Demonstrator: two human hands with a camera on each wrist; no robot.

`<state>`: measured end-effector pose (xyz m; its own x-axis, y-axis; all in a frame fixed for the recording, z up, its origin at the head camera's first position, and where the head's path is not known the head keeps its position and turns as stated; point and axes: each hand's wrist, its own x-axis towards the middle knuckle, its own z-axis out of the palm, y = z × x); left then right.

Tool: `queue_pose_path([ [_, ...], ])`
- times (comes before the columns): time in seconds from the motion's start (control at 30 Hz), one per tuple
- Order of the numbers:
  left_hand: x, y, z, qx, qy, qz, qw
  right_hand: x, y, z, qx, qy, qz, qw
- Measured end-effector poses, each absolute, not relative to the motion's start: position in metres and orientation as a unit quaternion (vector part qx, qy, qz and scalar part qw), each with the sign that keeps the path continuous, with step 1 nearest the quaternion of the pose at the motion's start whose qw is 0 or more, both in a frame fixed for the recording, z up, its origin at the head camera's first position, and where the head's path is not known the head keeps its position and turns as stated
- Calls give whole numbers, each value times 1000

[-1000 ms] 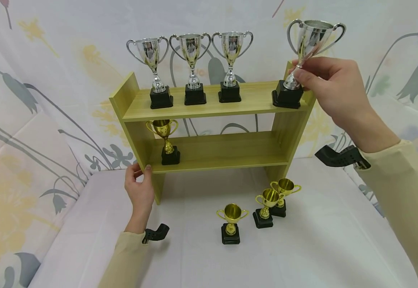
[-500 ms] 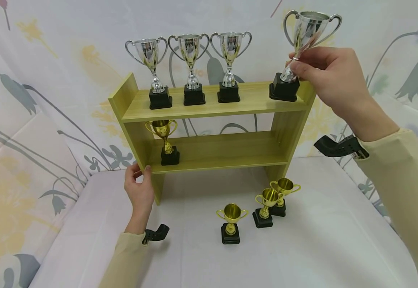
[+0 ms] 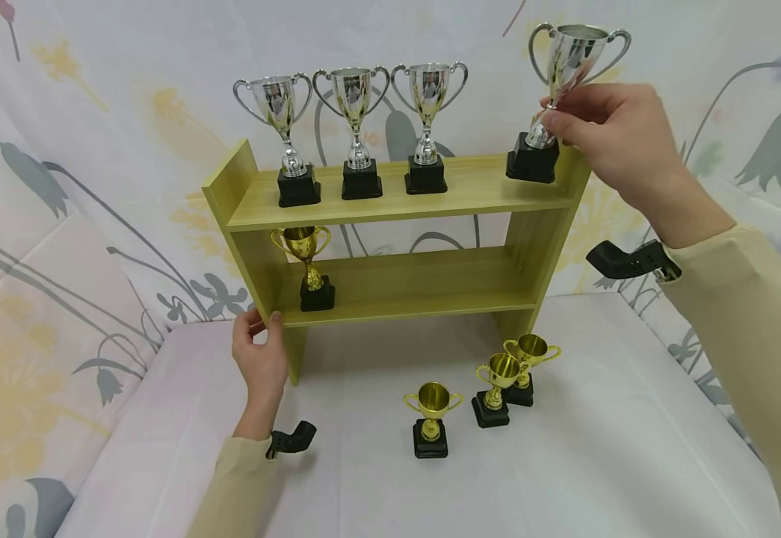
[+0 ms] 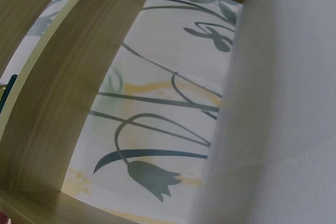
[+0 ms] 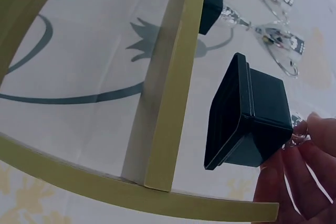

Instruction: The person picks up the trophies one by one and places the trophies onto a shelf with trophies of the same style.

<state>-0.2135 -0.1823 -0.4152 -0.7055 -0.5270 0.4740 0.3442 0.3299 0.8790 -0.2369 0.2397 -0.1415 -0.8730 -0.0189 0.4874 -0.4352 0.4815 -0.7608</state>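
Observation:
My right hand (image 3: pixel 622 146) pinches a silver trophy cup (image 3: pixel 568 63) by its stem, near the right end of the wooden shelf (image 3: pixel 403 202). In the right wrist view the trophy's black base (image 5: pixel 252 116) hangs apart from the top board, its hollow underside showing. My left hand (image 3: pixel 260 366) grips the shelf's left side panel at the middle board's height. Three silver trophies stand upright on the top board: a left one (image 3: pixel 279 104), a middle one (image 3: pixel 355 101) and a right one (image 3: pixel 428 97). On the middle board's left end stands a gold trophy (image 3: pixel 304 246).
Three more gold trophies stand on the white-clothed table (image 3: pixel 363 493): a front one (image 3: pixel 433 407), a middle one (image 3: pixel 501 373) and a rear one (image 3: pixel 531 351), the last two close together. A flower-printed cloth (image 3: pixel 128 90) hangs behind the shelf.
The right hand has raised the silver trophy from the top board, shifting slightly left at first. My left hand keeps its hold on the side panel.

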Motion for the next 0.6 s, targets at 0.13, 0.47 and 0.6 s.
queue_pose_path([
  [0.13,-214,-182,-415,62,-722,-576,377,-243,242,-143,127,-835,494,207],
  [0.47,-213,-182,-415,63,-721,-578,377,-253,240,-144,124,-852,470,195],
  [0.6,-213,-181,-415,64,-721,-578,377,-256,237,-143,131,-859,456,195],
])
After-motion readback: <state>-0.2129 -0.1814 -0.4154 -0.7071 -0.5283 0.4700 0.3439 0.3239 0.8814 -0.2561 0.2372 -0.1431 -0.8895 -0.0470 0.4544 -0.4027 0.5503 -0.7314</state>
